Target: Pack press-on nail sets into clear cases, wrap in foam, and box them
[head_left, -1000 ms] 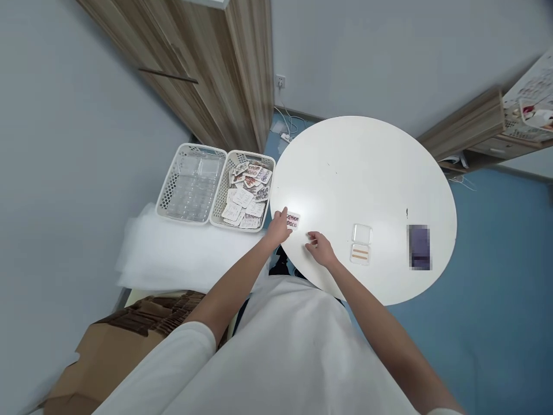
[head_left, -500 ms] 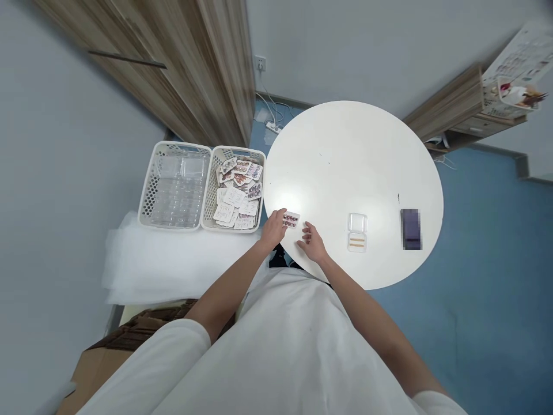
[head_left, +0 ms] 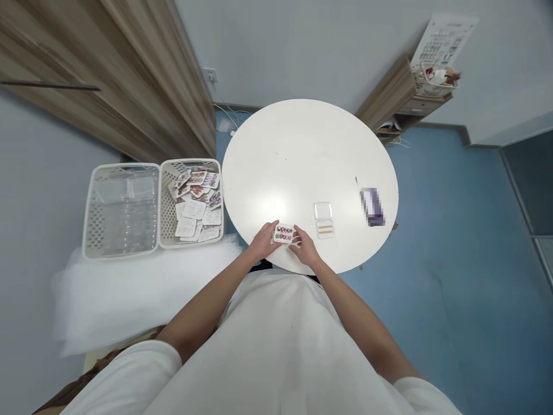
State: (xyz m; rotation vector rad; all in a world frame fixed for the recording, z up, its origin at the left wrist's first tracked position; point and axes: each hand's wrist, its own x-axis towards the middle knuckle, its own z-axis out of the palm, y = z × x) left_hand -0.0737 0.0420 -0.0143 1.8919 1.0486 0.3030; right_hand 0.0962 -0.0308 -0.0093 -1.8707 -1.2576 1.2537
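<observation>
Between my hands is a small white card of what look like press-on nails [head_left: 284,233], in two rows of dark red and pale patterned pieces. My left hand [head_left: 264,241] grips its left edge between thumb and fingers. At the right edge, the fingers of my right hand [head_left: 305,248] are closed on the same card. Just right of my hands, an open clear plastic box [head_left: 324,210] lies on the white table [head_left: 302,150]; two thin tan sticks [head_left: 325,229] rest in its near half.
Left of the table stands a white basket [head_left: 161,196] full of similar cards, beside another basket [head_left: 90,216] of clear plastic boxes. A blurred-out dark purple object [head_left: 372,207] lies at the table's right. White sheeting [head_left: 142,294] spreads below the baskets.
My right hand has come up to the card and now holds its right edge. The card has been brought between both hands, facing up. The camera view has turned to the right.
</observation>
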